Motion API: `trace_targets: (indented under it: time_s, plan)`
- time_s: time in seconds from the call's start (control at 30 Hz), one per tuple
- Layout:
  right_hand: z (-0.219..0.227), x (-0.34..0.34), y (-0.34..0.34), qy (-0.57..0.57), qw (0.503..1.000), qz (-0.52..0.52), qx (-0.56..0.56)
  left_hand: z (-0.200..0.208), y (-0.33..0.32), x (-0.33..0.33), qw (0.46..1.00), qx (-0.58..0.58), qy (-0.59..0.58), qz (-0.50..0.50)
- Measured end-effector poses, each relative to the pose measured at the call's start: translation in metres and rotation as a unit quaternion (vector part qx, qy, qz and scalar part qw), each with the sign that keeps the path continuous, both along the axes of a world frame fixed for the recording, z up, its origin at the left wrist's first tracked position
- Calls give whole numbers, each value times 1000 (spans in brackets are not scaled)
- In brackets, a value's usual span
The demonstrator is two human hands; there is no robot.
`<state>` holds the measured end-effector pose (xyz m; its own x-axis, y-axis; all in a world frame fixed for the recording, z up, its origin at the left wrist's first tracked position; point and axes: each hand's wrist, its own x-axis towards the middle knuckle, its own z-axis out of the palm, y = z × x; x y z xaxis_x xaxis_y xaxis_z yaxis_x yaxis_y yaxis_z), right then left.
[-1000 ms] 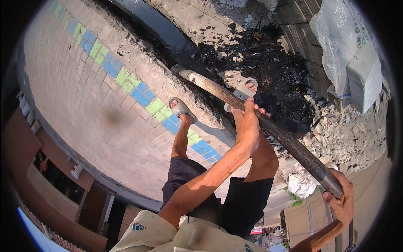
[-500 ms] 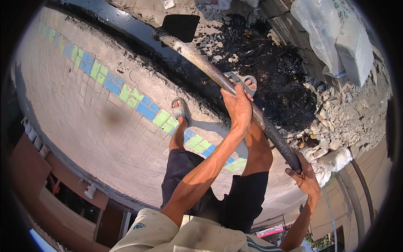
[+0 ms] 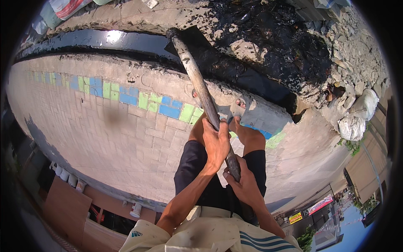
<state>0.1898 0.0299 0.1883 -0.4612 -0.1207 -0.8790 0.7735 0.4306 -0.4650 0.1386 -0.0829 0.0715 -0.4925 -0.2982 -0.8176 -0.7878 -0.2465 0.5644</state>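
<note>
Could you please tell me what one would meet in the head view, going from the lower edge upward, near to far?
Pale shirt, right grip, left grip, right sandalled foot, black blade at the far end of the wooden pole.

The wooden handle [image 3: 200,87] read on my remote feed as pale grey-tan along its upper stretch, mottled with darker marks, deepening to blackish brown at the lower end. The blade [image 3: 195,40] was black, and I saw the sludge [image 3: 281,46] as glossy black too. The channel water [image 3: 84,40] looked dark grey with a white glint. Pinkish-beige pavers [image 3: 126,138] showed a brickwork pattern, edged by a painted band [image 3: 170,111] alternating blue and light green. I made out black shorts [image 3: 191,164], a cream shirt [image 3: 197,235] with dark blue stripes, and a white sack [image 3: 352,128].
</note>
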Motion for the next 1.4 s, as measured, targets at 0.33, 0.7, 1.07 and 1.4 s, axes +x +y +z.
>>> trace_targets:
  time_s: [0.33, 0.7, 1.07, 1.4]
  plan:
    - [15, 78, 102, -176, 905, -383, -53, 19, 101, 60, 909, 105, -104, -389]
    - [-233, 133, 216, -28, 708, -700, -89, -5, 203, 87, 787, 141, -159, -580]
    - [-536, 55, 283, 22, 473, -872, -119, -303, 303, 22, 573, -85, -28, -814]
    - [-698, 26, 271, 10, 553, -831, -52, -416, 238, -28, 503, -116, -41, -856]
